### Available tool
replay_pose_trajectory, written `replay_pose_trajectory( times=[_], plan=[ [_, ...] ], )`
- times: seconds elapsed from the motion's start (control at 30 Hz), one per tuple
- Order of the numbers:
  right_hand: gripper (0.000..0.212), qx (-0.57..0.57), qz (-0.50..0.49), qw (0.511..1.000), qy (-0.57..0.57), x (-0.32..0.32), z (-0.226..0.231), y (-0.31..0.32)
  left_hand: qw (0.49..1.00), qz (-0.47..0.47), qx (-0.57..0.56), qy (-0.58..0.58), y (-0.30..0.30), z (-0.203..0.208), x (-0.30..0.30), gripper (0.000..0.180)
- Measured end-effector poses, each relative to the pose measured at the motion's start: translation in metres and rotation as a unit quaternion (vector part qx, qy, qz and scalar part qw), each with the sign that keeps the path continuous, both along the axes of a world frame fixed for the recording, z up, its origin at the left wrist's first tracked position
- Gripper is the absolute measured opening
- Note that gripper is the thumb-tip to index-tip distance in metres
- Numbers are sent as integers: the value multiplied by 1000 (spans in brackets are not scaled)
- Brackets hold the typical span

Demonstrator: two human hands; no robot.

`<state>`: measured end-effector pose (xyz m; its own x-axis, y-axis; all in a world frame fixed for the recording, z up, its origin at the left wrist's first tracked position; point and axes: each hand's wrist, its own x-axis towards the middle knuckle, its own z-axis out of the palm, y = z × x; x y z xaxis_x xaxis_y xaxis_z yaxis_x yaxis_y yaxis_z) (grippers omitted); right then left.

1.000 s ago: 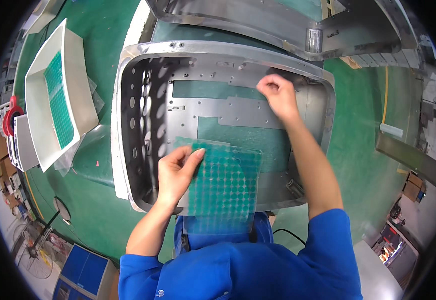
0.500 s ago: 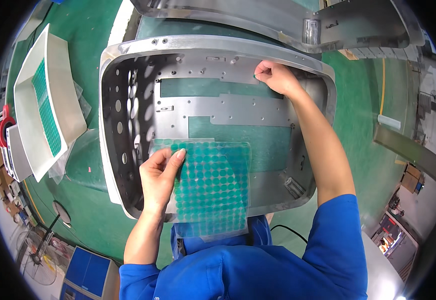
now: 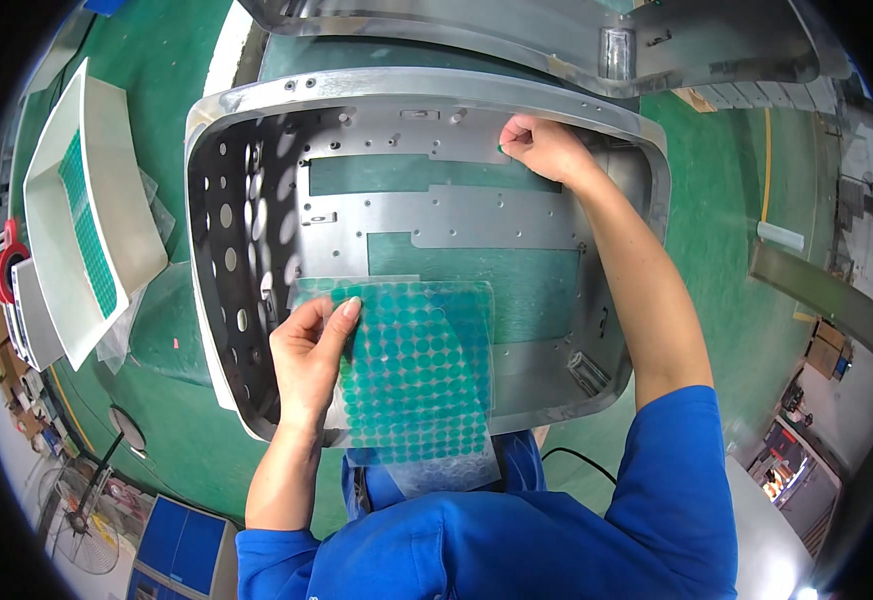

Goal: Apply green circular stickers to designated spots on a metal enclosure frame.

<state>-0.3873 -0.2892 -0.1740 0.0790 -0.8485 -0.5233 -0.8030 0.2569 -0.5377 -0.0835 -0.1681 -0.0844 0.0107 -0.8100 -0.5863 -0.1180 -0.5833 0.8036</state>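
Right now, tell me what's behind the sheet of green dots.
The metal housing and blue clothing show around the sheet; what it directly covers cannot be made out clearly.

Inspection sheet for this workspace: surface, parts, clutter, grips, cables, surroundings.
Surface: green, scratched surface visible through cutouts in metal housing.
Job's things: green-dot sheet overlapping housing's near rim.
Clutter: white bin at left, similar dotted sheet inside.
Left grip: pinching green-dot sheet's upper left.
Right grip: pinching green dot near housing's far wall; contact unclear.
Cables: black cable by person's right hip.
Surroundings: fan, blue-doored cabinet lower left.
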Motion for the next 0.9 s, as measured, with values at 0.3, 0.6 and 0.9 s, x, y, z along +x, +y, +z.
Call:
replay_pose_trajectory(
  times=[0.3, 0.6, 0.9],
  plan=[
    [15, -33, -24, 999, -3, 2, -4, 2, 1000, -7, -3, -3, -1, -1, -2, 20],
    [23, -158, 27, 982, 100, 13, 3, 30, 1000, -6, -13, -7, -1, -3, -1, 24],
    [51, -266, 104, 929, 236, 42, -2, 72, 999, 32, -21, 5, 3, 7, 4, 19]
  ],
)
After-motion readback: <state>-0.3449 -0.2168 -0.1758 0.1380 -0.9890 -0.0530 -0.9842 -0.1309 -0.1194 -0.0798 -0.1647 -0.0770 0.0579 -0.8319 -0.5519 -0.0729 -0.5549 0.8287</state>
